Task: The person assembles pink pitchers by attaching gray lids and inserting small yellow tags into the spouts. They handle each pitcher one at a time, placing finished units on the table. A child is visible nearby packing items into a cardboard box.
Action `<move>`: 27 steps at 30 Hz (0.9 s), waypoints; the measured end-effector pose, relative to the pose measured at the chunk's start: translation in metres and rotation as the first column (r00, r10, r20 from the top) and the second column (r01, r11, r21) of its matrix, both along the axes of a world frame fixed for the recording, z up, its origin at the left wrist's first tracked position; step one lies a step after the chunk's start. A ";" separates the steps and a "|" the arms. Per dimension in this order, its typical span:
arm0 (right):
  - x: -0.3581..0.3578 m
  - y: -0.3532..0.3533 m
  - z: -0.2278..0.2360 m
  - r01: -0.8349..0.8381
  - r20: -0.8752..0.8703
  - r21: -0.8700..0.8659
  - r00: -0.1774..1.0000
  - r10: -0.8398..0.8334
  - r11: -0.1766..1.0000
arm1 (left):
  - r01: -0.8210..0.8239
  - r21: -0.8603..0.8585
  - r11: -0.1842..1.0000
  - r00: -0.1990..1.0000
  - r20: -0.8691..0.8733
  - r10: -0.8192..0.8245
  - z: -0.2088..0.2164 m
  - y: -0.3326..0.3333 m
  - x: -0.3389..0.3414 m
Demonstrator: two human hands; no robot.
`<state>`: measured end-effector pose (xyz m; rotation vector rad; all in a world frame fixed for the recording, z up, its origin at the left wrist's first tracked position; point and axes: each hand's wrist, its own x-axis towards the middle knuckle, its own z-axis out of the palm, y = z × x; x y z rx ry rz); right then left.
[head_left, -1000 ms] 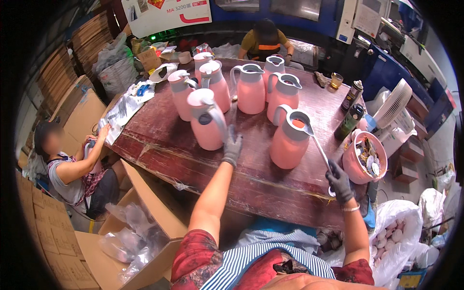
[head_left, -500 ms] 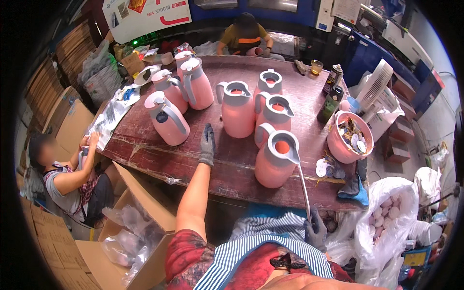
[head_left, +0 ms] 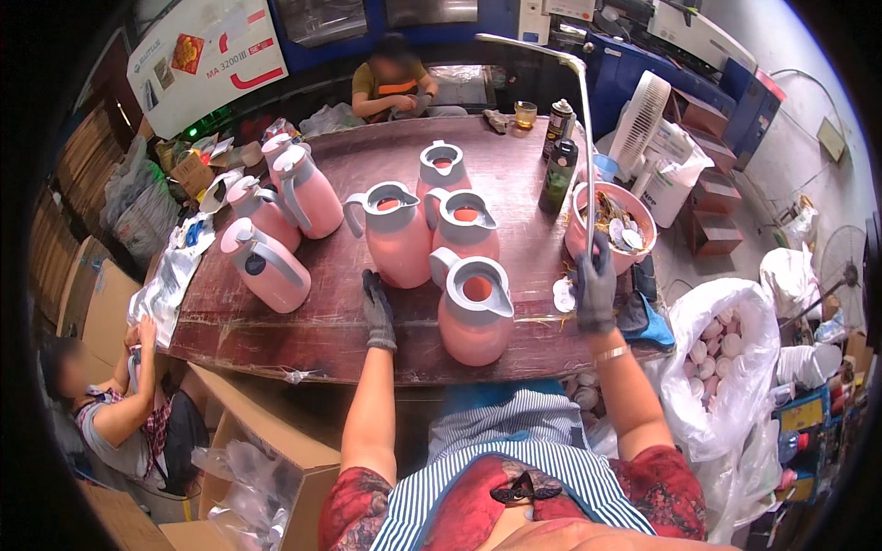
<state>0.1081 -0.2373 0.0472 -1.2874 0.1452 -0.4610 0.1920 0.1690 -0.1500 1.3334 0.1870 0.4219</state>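
My right hand, in a grey glove, grips a long thin metal rod beside the pink bucket. The rod stands upright, and its top end bends to the left. My gloved left hand lies by the table's near side with fingers stretched out, holding nothing. Just beyond it stands a pink thermos jug with a grey collar and handle. Between my hands is another such jug, its orange-red inside showing. Two similar open jugs stand behind.
Several lidded pink jugs stand at the left. A dark green bottle, a spray can and a glass are at the far right. A clear bag of pale discs and a cardboard box flank me. Two people sit around the table.
My right hand has risen from beside my apron to the bucket, swinging the rod upright, away from the nearest jug. My left hand has come slightly nearer. The view has shifted right.
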 end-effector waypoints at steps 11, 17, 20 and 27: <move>0.222 -0.009 -0.059 0.023 -0.072 0.483 0.997 0.014 0.875 | -0.106 0.091 0.990 0.984 0.153 0.091 0.013 -0.003 -0.052; 0.227 0.028 -0.046 0.341 -0.343 0.084 0.892 -0.295 0.936 | -0.147 0.154 0.977 0.977 0.179 0.119 -0.006 0.006 -0.046; 0.200 0.028 -0.008 0.333 -0.352 0.083 0.891 -0.285 0.939 | -0.093 0.081 0.992 0.988 0.133 0.081 0.001 -0.009 -0.046; 0.179 -0.033 -0.019 -0.166 -0.377 0.162 0.901 0.216 0.973 | -0.032 -0.008 0.999 0.976 0.215 0.033 -0.015 -0.022 -0.031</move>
